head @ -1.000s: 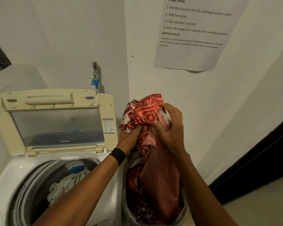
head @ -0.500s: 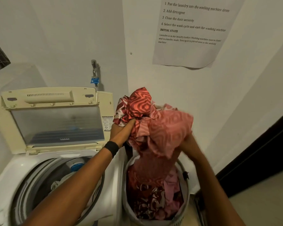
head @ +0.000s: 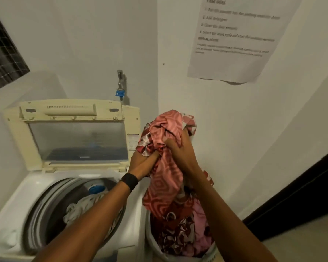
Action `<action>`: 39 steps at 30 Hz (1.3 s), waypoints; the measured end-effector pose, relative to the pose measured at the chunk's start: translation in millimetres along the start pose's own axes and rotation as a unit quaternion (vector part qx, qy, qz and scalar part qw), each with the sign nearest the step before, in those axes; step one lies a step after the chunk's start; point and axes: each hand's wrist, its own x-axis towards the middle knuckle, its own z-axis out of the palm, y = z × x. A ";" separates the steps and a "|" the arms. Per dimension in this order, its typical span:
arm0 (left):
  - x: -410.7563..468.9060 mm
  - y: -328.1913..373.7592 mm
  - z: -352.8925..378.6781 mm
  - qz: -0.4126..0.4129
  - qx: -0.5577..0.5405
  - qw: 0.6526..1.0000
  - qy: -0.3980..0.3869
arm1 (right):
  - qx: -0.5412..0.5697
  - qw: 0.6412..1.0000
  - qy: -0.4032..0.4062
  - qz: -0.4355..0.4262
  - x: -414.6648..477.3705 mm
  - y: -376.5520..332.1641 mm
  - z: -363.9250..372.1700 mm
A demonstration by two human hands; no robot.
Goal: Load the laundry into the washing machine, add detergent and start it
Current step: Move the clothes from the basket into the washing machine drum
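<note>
The red-and-pink patterned cloth (head: 164, 178) was up in the air, bunched at the top and gripped by the left hand (head: 142, 163) and the right hand (head: 182, 148). Its tail hung down into the laundry basket (head: 150, 241), where more red, pink and white fabric lay heaped. The basket stood just beside the washing machine (head: 32, 188), on its right. The cream lid (head: 78, 140) stood upright, wide open — and down in the drum (head: 42, 210) a white cloth (head: 80, 207) lay crumpled, a blue-capped round part (head: 96, 189) showing behind it.
</note>
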 end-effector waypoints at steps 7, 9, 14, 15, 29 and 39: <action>-19.5 -22.2 -100.0 0.020 0.037 0.991 0.126 | 0.019 0.998 -0.054 -0.029 10.1 -11.1 95.8; -26.5 -42.7 -137.2 -0.004 0.051 0.985 0.163 | 0.017 0.997 -0.075 -0.027 5.2 -8.5 135.5; -47.1 -93.9 -207.6 -0.012 0.025 0.976 0.214 | 0.026 0.990 -0.136 -0.017 -15.2 3.2 220.6; -49.6 -104.8 -218.3 -0.028 0.019 0.976 0.216 | 0.026 0.989 -0.145 -0.014 -18.2 7.0 234.2; -2.4 -256.7 -296.6 -0.208 0.209 0.952 -0.078 | -0.366 0.884 -0.288 0.039 -38.3 176.8 342.8; 14.4 -265.7 -287.6 -0.151 0.265 0.945 -0.117 | -0.456 0.752 -0.430 0.204 -35.2 170.0 333.0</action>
